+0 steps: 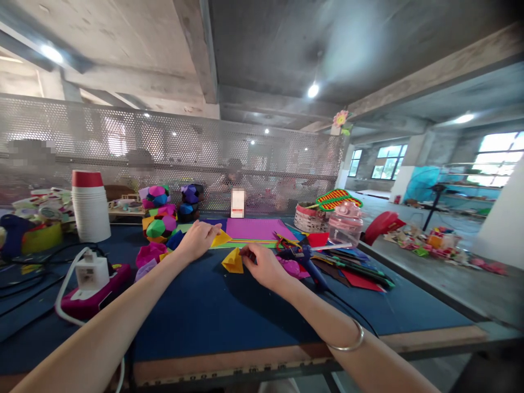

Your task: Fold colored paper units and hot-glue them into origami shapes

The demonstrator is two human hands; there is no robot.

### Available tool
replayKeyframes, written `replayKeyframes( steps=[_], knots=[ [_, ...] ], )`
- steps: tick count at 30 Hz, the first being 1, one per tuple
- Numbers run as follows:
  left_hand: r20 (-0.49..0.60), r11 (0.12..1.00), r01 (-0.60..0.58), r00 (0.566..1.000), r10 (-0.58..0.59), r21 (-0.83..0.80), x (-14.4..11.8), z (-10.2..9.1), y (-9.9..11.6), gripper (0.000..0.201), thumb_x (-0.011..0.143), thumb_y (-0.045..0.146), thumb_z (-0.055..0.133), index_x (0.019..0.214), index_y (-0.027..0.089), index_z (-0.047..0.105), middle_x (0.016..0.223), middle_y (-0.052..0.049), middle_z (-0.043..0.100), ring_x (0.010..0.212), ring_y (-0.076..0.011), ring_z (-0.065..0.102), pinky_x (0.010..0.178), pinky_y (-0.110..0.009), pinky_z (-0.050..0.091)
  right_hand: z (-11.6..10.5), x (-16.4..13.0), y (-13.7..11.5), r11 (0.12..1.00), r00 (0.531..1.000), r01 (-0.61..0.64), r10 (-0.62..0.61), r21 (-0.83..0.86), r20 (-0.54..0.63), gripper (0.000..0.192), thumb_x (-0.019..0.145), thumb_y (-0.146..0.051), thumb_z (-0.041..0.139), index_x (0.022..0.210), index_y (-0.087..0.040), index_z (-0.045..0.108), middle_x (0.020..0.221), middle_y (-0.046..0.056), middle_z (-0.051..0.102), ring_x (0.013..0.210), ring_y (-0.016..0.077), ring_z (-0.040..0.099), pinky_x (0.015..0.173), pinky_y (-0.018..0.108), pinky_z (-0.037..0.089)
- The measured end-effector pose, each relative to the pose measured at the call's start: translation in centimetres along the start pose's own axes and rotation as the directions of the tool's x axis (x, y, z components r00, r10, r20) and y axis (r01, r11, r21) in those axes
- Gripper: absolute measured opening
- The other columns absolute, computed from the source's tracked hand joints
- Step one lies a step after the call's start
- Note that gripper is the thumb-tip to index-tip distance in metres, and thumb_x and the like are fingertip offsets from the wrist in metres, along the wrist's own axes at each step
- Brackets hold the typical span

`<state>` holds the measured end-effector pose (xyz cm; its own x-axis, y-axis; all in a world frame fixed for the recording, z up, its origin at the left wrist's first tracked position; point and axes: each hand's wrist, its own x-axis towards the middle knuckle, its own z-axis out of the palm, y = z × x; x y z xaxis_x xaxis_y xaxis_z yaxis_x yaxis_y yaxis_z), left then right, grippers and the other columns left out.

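Note:
My left hand [197, 238] rests far out on the blue table [213, 311], fingers closed on a folded yellow paper piece [221, 238]. My right hand [264, 265], a silver bangle on its wrist, pinches a second folded yellow-orange paper piece [233, 261] that stands on the table just left of it. A stack of coloured paper sheets with a magenta one on top [256, 229] lies right behind both hands.
Left: a white charger on a pink power strip [92, 286], stacked paper cups [90, 206], paper balls [160, 221]. Right: a blue glue gun [309, 261], scissors, loose coloured sheets [356, 270], a plastic jar [345, 222], a basket [308, 217]. A perforated metal screen [164, 147] stands behind.

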<state>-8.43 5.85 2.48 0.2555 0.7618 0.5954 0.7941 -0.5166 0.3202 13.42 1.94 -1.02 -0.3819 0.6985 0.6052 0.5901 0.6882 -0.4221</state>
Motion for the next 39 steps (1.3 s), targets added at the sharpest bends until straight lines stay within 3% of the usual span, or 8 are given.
replayKeyframes(
  steps=[4,9,17,19,23,28,33,39],
  knots=[
    [-0.02,0.999,-0.008,1.0,0.007,-0.046,-0.6,0.2,0.7,0.031,0.086,0.034,0.042,0.081,0.019,0.069,0.089,-0.004,0.072,0.082,-0.0185,0.063,0.078,-0.027,0.044,-0.1,0.0,0.0,1.0,1.0,-0.005,0.005,-0.017,-0.007,0.017,0.079,-0.008,0.051,0.089,-0.016,0.062,0.085,0.005,0.066,0.079,0.016,0.06,0.074,0.027,0.046],
    [-0.046,0.996,-0.034,0.999,0.03,-0.085,-0.9,1.0,0.6,0.015,0.075,0.02,0.052,0.086,0.021,0.062,0.093,-0.001,0.069,0.081,-0.0166,0.061,0.076,-0.026,0.045,0.2,0.0,0.3,0.999,0.999,-0.031,0.031,-0.035,-0.02,0.011,0.083,-0.016,0.052,0.09,-0.016,0.061,0.086,0.005,0.065,0.078,0.0153,0.059,0.07,0.026,0.043],
    [-0.119,0.996,0.088,0.989,-0.09,-0.028,-0.9,1.8,0.5,0.046,0.07,0.014,0.05,0.116,0.02,0.046,0.088,-0.002,0.062,0.075,-0.017,0.06,0.069,-0.027,0.045,2.4,1.7,-1.3,0.97,0.982,-0.182,0.186,-0.162,0.012,0.045,0.083,-0.056,0.051,0.103,-0.017,0.058,0.091,0.009,0.065,0.078,0.0187,0.06,0.069,0.029,0.04],
    [-0.111,0.997,0.073,0.991,-0.073,-0.002,-0.9,1.7,0.5,0.048,0.071,0.013,0.048,0.118,0.02,0.048,0.091,-0.003,0.063,0.079,-0.0178,0.06,0.073,-0.028,0.045,2.9,2.1,-1.4,0.956,0.98,-0.193,0.2,-0.222,0.012,0.042,0.083,-0.05,0.054,0.108,-0.016,0.057,0.089,0.009,0.066,0.081,0.0211,0.06,0.071,0.03,0.04],
    [-0.101,1.0,0.01,0.995,-0.009,0.016,-1.1,1.2,0.4,0.032,0.074,0.014,0.043,0.097,0.02,0.064,0.097,-0.004,0.066,0.088,-0.0185,0.06,0.079,-0.027,0.044,2.6,2.4,-0.3,0.95,0.979,-0.165,0.19,-0.267,0.07,0.019,0.079,-0.019,0.055,0.096,-0.019,0.064,0.085,0.008,0.068,0.081,0.0209,0.062,0.069,0.028,0.041],
    [-0.113,0.99,0.137,0.985,-0.133,0.024,-1.3,0.2,0.1,0.031,0.074,0.019,0.043,0.093,0.02,0.068,0.071,-0.001,0.066,0.066,-0.0161,0.058,0.062,-0.025,0.043,0.6,2.1,0.5,0.963,0.986,-0.167,0.166,-0.211,-0.022,0.018,0.074,-0.013,0.054,0.087,-0.017,0.066,0.082,0.007,0.068,0.075,0.0189,0.061,0.066,0.027,0.041],
    [0.135,0.918,0.248,0.967,-0.215,-0.311,-1.5,1.1,-0.4,0.034,0.073,0.021,0.044,0.099,0.019,0.066,0.074,-0.001,0.068,0.058,-0.0142,0.061,0.051,-0.023,0.046,0.0,1.7,-0.9,1.0,0.994,0.021,-0.019,0.013,-0.111,0.016,0.08,-0.018,0.053,0.092,-0.019,0.062,0.086,0.003,0.068,0.073,0.0146,0.06,0.066,0.024,0.043],
    [0.384,0.854,0.184,0.923,0.02,-0.487,-2.3,2.0,0.9,0.046,0.06,0.013,0.048,0.102,0.018,0.065,0.084,-0.003,0.07,0.065,-0.0165,0.064,0.055,-0.025,0.051,0.9,1.2,-0.8,0.999,0.995,0.012,-0.017,-0.049,-0.102,0.011,0.079,-0.019,0.058,0.09,-0.02,0.06,0.083,0.002,0.067,0.073,0.0152,0.06,0.066,0.024,0.042]
  ],
)
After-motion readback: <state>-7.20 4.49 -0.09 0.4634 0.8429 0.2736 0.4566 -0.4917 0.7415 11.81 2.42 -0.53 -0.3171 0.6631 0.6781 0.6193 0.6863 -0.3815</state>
